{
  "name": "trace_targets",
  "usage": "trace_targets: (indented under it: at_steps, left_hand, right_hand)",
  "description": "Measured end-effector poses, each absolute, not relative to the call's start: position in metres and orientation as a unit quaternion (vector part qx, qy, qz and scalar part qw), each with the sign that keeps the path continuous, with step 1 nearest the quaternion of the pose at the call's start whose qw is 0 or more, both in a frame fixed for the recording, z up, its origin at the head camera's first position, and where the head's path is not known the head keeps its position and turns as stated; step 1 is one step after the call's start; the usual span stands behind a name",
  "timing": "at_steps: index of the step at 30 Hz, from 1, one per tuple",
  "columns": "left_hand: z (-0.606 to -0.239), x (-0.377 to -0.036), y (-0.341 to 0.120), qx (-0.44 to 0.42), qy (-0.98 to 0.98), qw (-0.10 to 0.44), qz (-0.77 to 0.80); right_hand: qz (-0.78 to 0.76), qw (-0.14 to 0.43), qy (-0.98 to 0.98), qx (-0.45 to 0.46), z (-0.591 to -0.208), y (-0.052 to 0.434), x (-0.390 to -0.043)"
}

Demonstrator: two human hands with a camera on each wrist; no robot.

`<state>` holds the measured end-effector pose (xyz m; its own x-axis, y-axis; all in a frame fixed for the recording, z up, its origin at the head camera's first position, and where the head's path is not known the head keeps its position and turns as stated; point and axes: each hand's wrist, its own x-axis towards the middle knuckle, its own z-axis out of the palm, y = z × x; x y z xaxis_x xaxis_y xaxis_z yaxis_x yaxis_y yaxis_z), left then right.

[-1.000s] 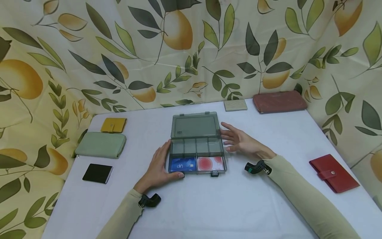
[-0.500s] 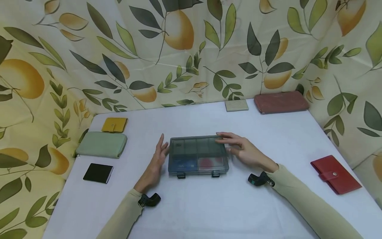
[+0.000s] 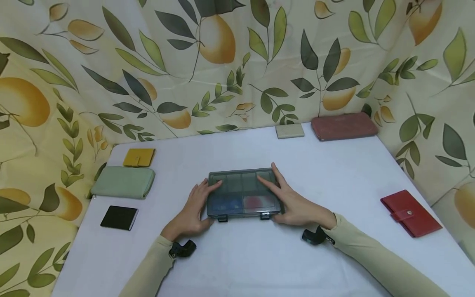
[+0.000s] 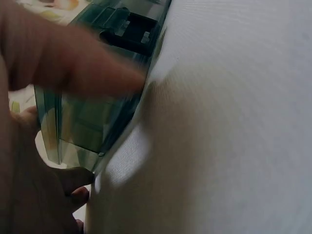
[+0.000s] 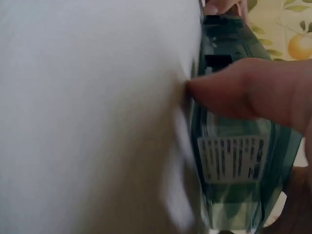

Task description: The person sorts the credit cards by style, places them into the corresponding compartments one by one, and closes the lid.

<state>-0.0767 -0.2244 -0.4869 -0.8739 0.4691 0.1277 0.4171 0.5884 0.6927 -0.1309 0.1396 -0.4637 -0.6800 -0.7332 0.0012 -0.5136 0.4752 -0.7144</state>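
A translucent grey-green plastic compartment box [image 3: 237, 192] lies on the table with its lid down. Through the lid, a blue card [image 3: 226, 205] and a red-and-white card [image 3: 257, 203] show in the front compartments. My left hand [image 3: 193, 208] grips the box's left end, index finger over the lid and thumb [image 4: 97, 73] at the front corner. At the opposite end my right hand [image 3: 293, 202] holds it likewise, thumb [image 5: 234, 90] low at the front and a finger across the lid. Two dark latches [image 3: 222, 218] hang at the front edge. A printed label [image 5: 231, 158] is on the box's end.
On the left lie a yellow card wallet [image 3: 139, 157], a green zip wallet [image 3: 123, 181] and a black flat case [image 3: 119, 218]. A small beige item [image 3: 290, 131] and a brown zip wallet [image 3: 344, 126] are at the back. A red snap wallet [image 3: 411, 213] rests near the right edge.
The box's lid was raised a second ago and has come down over the compartments. Both hands have since moved in onto the box's two ends, with fingers over the lid.
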Motion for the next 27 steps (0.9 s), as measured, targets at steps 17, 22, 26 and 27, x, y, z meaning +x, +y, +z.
trace_targets:
  at_steps: [17,22,26,27]
  left_hand:
    - [-0.488,-0.075,-0.212,0.219,0.898,-0.014,0.382]
    - [-0.489,-0.073,-0.211,0.201,0.888,-0.034,0.412]
    - [-0.491,-0.070,-0.210,0.186,0.884,-0.058,0.425]
    - [-0.491,-0.069,-0.210,0.182,0.885,-0.062,0.425]
  right_hand:
    - [-0.260,0.122,0.892,-0.349,-0.459,0.133,-0.124]
    - [-0.244,0.118,0.890,-0.366,-0.458,0.134,-0.123]
    - [-0.217,0.110,0.895,-0.373,-0.457,0.135,-0.119]
    - [-0.211,0.108,0.897,-0.374,-0.456,0.134,-0.118]
